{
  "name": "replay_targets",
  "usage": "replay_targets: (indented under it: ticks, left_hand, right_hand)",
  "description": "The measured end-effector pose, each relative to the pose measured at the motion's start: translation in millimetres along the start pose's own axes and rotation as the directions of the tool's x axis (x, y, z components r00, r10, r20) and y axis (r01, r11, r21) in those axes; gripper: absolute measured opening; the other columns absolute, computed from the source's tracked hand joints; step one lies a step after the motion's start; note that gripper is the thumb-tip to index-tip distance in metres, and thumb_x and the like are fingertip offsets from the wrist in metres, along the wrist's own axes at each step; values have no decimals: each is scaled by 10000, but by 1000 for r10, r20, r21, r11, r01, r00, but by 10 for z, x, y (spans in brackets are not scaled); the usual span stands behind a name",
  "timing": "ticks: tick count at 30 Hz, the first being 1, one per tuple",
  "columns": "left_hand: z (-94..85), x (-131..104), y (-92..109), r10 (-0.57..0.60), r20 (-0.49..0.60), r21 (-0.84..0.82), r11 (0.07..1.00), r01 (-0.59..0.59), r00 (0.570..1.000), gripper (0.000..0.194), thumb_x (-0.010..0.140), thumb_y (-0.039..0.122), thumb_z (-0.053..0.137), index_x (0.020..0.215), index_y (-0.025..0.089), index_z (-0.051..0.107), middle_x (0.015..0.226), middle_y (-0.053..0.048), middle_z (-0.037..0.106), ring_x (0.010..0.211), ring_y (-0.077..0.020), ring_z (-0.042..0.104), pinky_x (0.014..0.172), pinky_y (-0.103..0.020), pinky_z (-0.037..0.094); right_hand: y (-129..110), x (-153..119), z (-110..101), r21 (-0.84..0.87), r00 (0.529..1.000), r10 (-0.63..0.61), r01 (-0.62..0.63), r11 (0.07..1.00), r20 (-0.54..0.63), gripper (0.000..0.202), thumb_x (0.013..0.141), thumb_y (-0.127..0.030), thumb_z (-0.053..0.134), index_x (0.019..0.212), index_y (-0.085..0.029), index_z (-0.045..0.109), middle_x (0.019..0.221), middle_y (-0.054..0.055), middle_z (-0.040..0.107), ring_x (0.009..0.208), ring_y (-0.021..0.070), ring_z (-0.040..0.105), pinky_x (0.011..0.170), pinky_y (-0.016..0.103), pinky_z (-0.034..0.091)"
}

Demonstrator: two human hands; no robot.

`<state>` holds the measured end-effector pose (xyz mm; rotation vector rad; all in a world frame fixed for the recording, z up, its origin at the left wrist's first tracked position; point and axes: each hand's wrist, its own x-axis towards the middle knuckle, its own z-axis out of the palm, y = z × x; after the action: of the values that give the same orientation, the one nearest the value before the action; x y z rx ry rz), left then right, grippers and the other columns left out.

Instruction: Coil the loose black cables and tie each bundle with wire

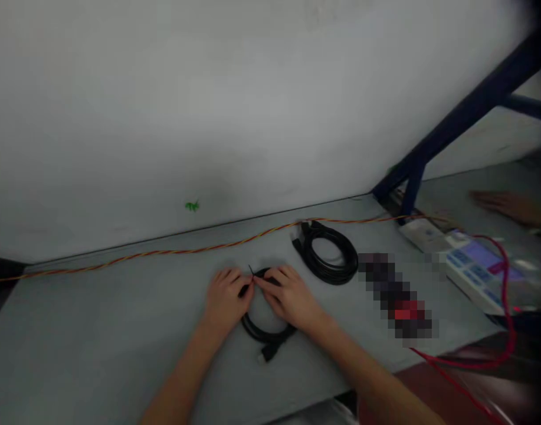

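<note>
A coil of black cable lies on the grey table, its plug toward the table's front edge. My left hand is closed on the coil's far left side. From the right, my right hand grips the far side of the same coil, its index finger reaching to my left fingertips. A thin black tie end sticks up where the fingertips meet; which fingers pinch it is hard to tell. Behind and to the right rests a second coiled black cable with its connectors at the upper left.
A twisted red-yellow wire runs along the wall. At right stand a white device with a display, a red cable and a dark blue metal frame. Another person's hand is beyond the frame. A pixelated patch covers something near the device.
</note>
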<state>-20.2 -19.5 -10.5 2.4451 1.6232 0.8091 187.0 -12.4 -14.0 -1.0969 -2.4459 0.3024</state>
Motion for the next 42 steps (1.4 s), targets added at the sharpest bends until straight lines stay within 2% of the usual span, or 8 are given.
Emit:
replay_targets:
  ticks: [6,11,15,18,21,29,36,42]
  left_hand:
    - [-125,65,-91,-12,81,-82,996,19,997,177,974,223,617,959,234,793,813,-46,719,792,-208,662,769,-375,552]
    - [-171,353,-328,5,139,-91,996,7,990,328,960,162,589,1236,246,744,1163,-95,740,1070,-255,673,980,-457,552]
    - [-177,619,-382,95,249,-74,994,-79,964,283,880,110,644,1059,268,795,1319,-85,682,1223,-311,599,1089,-536,468]
    - [-225,735,-336,158,321,-83,987,-138,934,246,846,62,623,896,248,776,1260,-69,703,1224,-300,595,1086,-500,468]
    - [-296,770,-262,180,346,-94,983,-157,921,190,835,85,640,877,238,744,1205,-68,718,1186,-284,615,1084,-482,468]
    - [-298,665,-183,140,320,-139,985,-100,937,97,911,168,596,896,218,678,1002,-46,740,983,-219,670,957,-390,517]
    - [-85,328,-95,-40,145,-39,998,46,989,105,980,217,517,959,196,618,914,-71,709,881,-259,652,829,-428,508]
    - [17,113,71,-64,71,20,998,63,995,96,998,196,499,988,195,594,954,-92,699,909,-281,630,824,-444,480]
  right_hand:
    - [-7,14,-12,8,1000,16,-16,1000,18,479,978,-157,628,1448,-250,613,1109,95,663,1026,267,561,932,442,518]
    - [-4,31,-44,44,1000,18,-19,999,24,427,981,-139,607,1398,-225,643,1105,101,655,1039,268,552,951,435,510]
    - [-4,36,-72,43,999,31,-33,999,36,409,996,-155,594,1397,-218,639,1077,98,637,1030,268,542,955,426,500]
    - [-5,39,-82,39,999,33,-35,999,40,408,997,-158,592,1400,-210,635,1070,99,630,1026,268,537,948,419,496]
    - [-7,41,-89,37,999,34,-35,999,35,409,1003,-168,587,1407,-214,629,1074,103,631,1024,269,533,944,422,492]
    - [-16,52,-105,3,998,38,-38,999,41,446,1006,-176,579,1450,-206,597,1062,105,627,1012,277,528,947,428,480]
    - [-26,55,-52,9,996,94,-94,996,0,420,1011,-203,584,1429,-183,615,1059,114,639,1016,277,528,936,424,485]
    - [-41,59,-42,-14,994,108,-108,994,7,420,991,-187,605,1410,-200,623,1075,110,638,1016,279,525,930,423,475]
